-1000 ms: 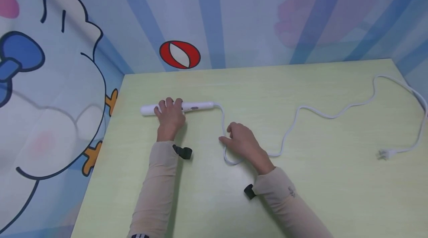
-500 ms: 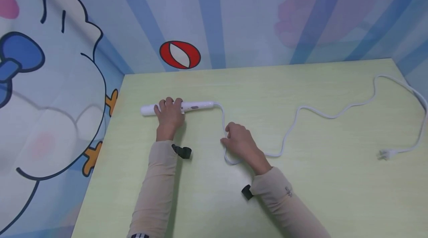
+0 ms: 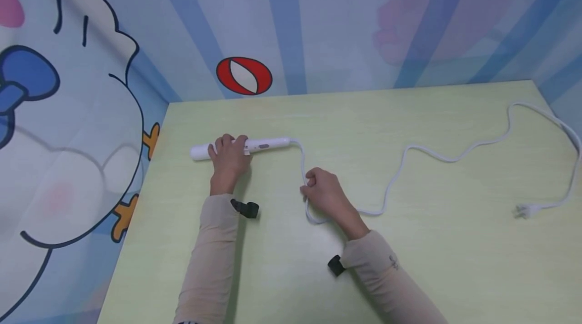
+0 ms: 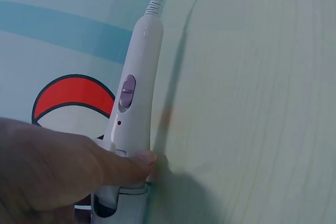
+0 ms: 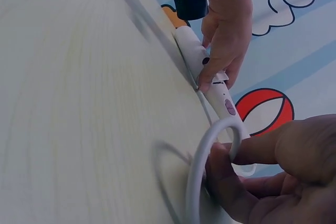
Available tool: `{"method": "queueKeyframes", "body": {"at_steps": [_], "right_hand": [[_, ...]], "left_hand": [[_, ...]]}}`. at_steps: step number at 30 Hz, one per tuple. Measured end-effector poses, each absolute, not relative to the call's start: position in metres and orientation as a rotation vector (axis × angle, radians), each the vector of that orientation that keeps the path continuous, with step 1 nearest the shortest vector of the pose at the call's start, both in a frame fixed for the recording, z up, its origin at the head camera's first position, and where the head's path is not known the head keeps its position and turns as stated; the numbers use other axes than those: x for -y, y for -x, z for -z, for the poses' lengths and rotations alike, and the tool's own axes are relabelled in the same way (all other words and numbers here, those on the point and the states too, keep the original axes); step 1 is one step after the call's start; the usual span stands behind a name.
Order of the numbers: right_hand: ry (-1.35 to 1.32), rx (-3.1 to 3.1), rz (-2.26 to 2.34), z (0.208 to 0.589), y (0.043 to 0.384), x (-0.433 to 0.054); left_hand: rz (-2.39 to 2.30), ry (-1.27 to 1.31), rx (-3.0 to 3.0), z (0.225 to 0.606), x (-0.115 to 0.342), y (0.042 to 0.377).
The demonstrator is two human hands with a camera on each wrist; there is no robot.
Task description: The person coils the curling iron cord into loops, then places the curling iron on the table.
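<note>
A white curling iron (image 3: 269, 144) with a purple switch lies sideways on the table in the head view. My left hand (image 3: 229, 158) grips its middle from above, thumb across the body near a small lever in the left wrist view. The fingers hide part of the barrel. From the iron's right end runs a white cord (image 3: 303, 162), bending down toward my right hand (image 3: 326, 190). In the right wrist view the right thumb and forefinger pinch the cord (image 5: 197, 182), which arches up off the tabletop there.
The cord continues rightward in loose waves over the pale table (image 3: 432, 243), reaching the right edge. Its plug (image 3: 525, 210) rests on the right side. Cartoon-printed walls (image 3: 336, 26) border the table at the back and left.
My right hand has shifted slightly left at the wrist, and its thumb and forefinger have drawn closer together on the cord. The left hand stays nearly still on the curling iron.
</note>
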State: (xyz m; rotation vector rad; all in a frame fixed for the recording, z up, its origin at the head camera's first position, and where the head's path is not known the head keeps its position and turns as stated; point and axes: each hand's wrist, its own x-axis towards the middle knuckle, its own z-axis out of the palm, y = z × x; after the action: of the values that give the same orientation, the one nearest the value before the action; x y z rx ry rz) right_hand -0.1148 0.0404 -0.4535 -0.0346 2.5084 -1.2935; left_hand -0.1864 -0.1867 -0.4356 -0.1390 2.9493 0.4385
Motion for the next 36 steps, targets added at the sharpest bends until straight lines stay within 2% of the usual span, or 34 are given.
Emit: {"method": "queueKeyframes", "body": {"at_steps": [17,36], "right_hand": [[0.039,-2.457,1.505,0.462,0.115,-0.044],[0.147,-2.378,1.706,0.456,0.117,-0.043]], "left_hand": [[-0.477,0.059,-2.910,0.415,0.183,0.185],[-0.405,-0.138,-2.701,0.360,0.163,0.167]]}}
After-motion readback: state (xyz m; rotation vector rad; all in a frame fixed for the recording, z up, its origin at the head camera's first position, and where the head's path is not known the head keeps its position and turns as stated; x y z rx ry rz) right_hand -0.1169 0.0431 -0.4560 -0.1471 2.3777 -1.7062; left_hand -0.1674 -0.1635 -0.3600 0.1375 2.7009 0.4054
